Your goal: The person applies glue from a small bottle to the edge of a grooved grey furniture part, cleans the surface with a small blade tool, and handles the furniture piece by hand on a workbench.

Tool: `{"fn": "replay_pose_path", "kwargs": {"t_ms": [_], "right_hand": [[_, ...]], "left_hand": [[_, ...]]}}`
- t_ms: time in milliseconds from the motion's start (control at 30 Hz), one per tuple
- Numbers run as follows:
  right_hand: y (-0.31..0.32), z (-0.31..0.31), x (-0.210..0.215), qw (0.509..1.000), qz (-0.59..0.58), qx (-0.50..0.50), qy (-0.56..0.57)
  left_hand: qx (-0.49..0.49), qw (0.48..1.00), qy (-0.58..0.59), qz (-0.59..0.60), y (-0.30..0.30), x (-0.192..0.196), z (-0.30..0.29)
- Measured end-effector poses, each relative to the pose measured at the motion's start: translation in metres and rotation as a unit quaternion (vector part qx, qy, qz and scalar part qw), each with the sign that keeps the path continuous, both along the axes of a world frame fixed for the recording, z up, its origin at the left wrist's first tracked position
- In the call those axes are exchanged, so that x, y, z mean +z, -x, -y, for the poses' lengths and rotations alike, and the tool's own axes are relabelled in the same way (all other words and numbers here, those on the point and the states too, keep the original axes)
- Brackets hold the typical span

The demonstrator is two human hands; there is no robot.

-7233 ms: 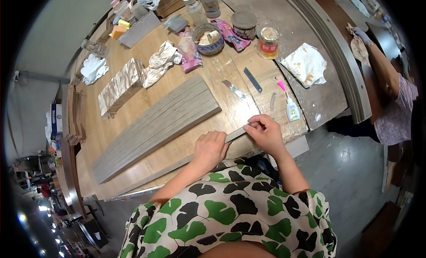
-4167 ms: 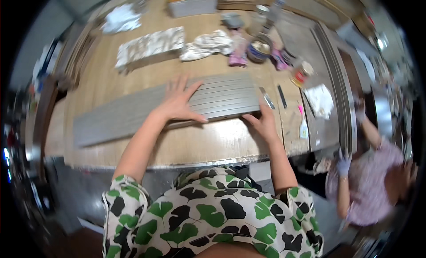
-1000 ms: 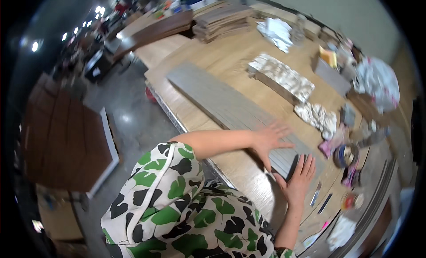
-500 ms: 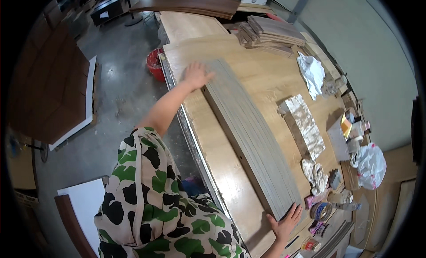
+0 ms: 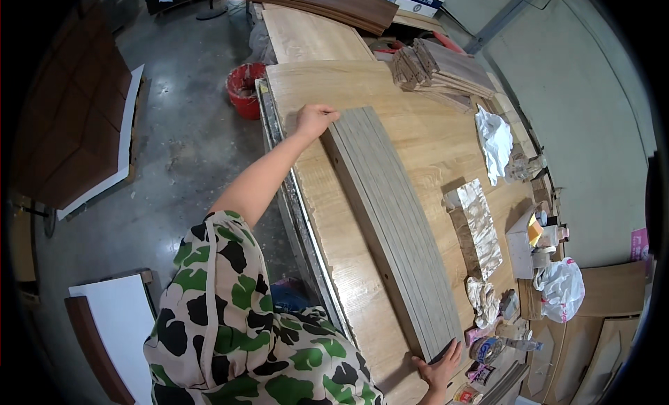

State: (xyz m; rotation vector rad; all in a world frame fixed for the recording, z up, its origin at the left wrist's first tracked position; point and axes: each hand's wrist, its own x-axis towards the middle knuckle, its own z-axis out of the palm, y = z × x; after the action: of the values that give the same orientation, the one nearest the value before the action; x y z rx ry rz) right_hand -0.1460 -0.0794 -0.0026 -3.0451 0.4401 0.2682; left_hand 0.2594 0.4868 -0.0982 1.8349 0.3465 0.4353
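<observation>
A long, box-shaped grey wood-grain board [image 5: 394, 224], its far long edge slightly curved, lies lengthwise on the workbench. Small dark holes dot its near side. At its far end, my left hand [image 5: 317, 120] is closed in a pinch, fingertips at the corner; whatever they hold there is too small to make out. My right hand [image 5: 437, 370] rests at the board's near end with fingers spread over the end and thumb toward the near side.
Right of the board stands a block with a shiny, crinkled top [image 5: 479, 227]. Beyond are a white cloth [image 5: 493, 143], stacked brown boards [image 5: 453, 67], a plastic bag [image 5: 561, 290] and several jars. A red bucket [image 5: 244, 91] stands on the floor beside the workbench [image 5: 317, 84].
My left hand, spread and blurred over the board's far end before, has drawn into a pinch at its corner. My right hand stays at the near end. The whole view has shifted slightly.
</observation>
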Motion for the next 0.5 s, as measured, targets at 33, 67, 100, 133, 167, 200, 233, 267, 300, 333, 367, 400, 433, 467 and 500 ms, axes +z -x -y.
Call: {"fn": "replay_pose_path", "kwargs": {"t_ms": [33,67,100,133,167,200,233,267,300,333,367,400,433,467,500], "right_hand": [[0.000,-0.002,0.001,1.000,-0.004,-0.007,0.001],[0.001,-0.004,0.000,1.000,-0.002,-0.007,0.005],[0.001,-0.006,-0.001,1.000,0.001,-0.007,0.008],[0.001,-0.009,-0.002,1.000,0.003,-0.005,0.010],[0.000,-0.012,-0.002,1.000,0.002,-0.008,0.011],[0.001,-0.015,-0.001,1.000,0.002,-0.013,0.010],[0.000,-0.018,-0.001,1.000,0.001,-0.019,0.007],[-0.002,-0.020,-0.003,1.000,0.009,-0.009,0.003],[-0.003,-0.020,-0.005,1.000,0.020,-0.001,0.001],[0.001,-0.017,-0.006,1.000,0.028,-0.005,0.001],[0.001,-0.014,-0.007,0.999,0.030,0.011,0.007],[0.012,-0.005,-0.008,0.999,0.036,0.007,0.022],[0.021,0.002,-0.013,0.997,0.057,0.012,0.042],[0.018,0.002,-0.012,0.996,0.076,0.017,0.031],[0.017,0.009,-0.019,0.995,0.092,0.031,0.033]], "left_hand": [[0.004,1.000,-0.023,-0.004,0.000,0.004,-0.001],[-0.008,0.999,-0.039,-0.015,-0.001,0.009,-0.002],[-0.019,0.998,-0.057,-0.026,-0.001,0.016,-0.006],[-0.030,0.996,-0.074,-0.037,-0.002,0.020,-0.010],[-0.032,0.997,-0.059,-0.029,-0.003,0.022,-0.015],[-0.036,0.998,-0.047,-0.020,-0.009,0.025,-0.018],[-0.041,0.998,-0.035,-0.011,-0.014,0.028,-0.022],[-0.012,1.000,0.000,0.012,-0.019,0.032,-0.029],[0.014,0.998,0.038,0.037,-0.025,0.030,-0.036],[0.029,0.995,0.079,0.059,-0.028,0.032,-0.029],[0.022,0.993,0.035,0.112,-0.027,0.033,-0.022],[-0.010,0.987,0.006,0.163,-0.023,0.041,0.015],[-0.099,0.984,-0.073,0.126,-0.006,0.057,0.052],[-0.184,0.965,-0.159,0.100,0.021,0.078,0.078],[-0.280,0.926,-0.214,0.136,0.042,0.083,0.103]]}}
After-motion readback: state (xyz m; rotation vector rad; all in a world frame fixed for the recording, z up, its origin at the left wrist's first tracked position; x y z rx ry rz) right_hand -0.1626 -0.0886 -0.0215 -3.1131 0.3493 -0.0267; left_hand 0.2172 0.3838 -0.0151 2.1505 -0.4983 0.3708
